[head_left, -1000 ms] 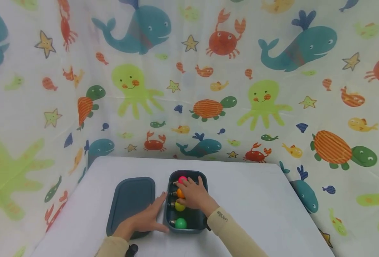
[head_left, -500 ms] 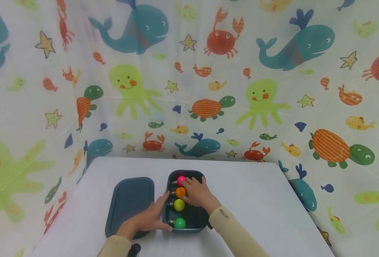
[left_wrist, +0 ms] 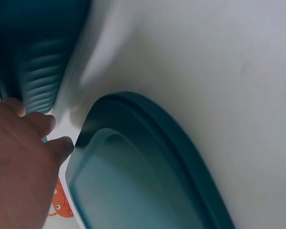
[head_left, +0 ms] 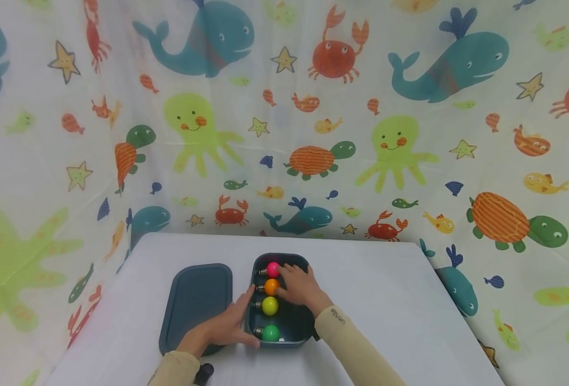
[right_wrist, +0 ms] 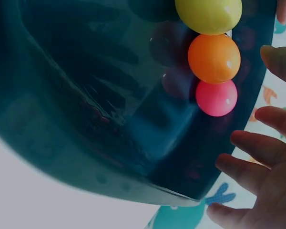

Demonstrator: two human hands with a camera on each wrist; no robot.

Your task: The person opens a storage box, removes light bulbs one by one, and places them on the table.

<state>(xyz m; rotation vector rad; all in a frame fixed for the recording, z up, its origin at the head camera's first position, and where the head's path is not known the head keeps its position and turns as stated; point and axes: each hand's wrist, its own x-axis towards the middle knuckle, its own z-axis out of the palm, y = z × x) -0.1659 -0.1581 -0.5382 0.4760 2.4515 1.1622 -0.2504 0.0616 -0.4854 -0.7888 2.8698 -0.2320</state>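
A teal box (head_left: 303, 327) on the white table holds a row of bulbs: pink (head_left: 273, 269), orange (head_left: 271, 287), yellow (head_left: 269, 305) and green (head_left: 270, 332). My right hand (head_left: 297, 282) is inside the box to the right of the row, fingers spread, fingertips by the pink and orange bulbs. In the right wrist view the spread fingers (right_wrist: 262, 148) hold nothing beside the pink bulb (right_wrist: 216, 98) and orange bulb (right_wrist: 214, 57). My left hand (head_left: 231, 324) lies against the box's left wall with straight fingers, thumb at the front near the green bulb.
The teal lid (head_left: 194, 303) lies flat just left of the box, also in the left wrist view as the lid (left_wrist: 143, 181) beside my hand (left_wrist: 19, 167). A sea-animal cloth (head_left: 313, 134) walls the table at the back and both sides. The table (head_left: 385, 300) is bare to the right.
My right hand has slid off the orange and yellow bulbs toward the box's far right, uncovering them. The left hand has barely shifted.
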